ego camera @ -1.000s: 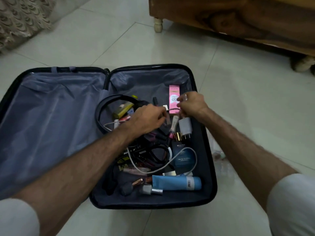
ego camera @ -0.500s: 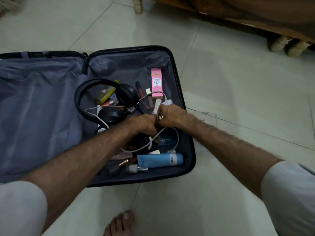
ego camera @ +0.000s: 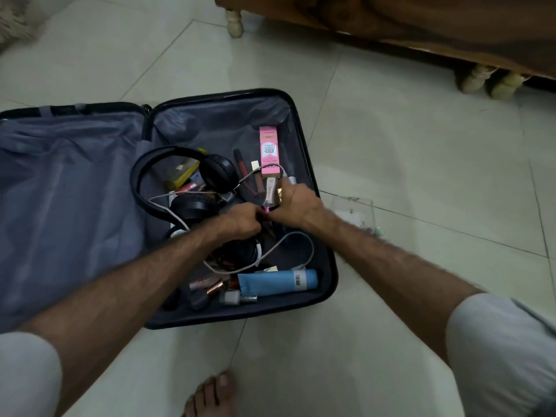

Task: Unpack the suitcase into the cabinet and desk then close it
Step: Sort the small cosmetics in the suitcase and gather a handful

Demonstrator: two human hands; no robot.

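Both arms reach into the open suitcase (ego camera: 323,236). The left hand (ego camera: 240,221) and right hand (ego camera: 296,207) touch, fingers curled, pinching small tubes (ego camera: 270,192).

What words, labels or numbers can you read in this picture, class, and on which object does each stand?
"BB+ CREAM", upside down to the camera, on the pink box in the suitcase.
Smaller print on the pink box: too small to read.
Barcode label on the blue tube: digits unreadable.
Print on the yellow box and on the tube held in the right hand: blurred.
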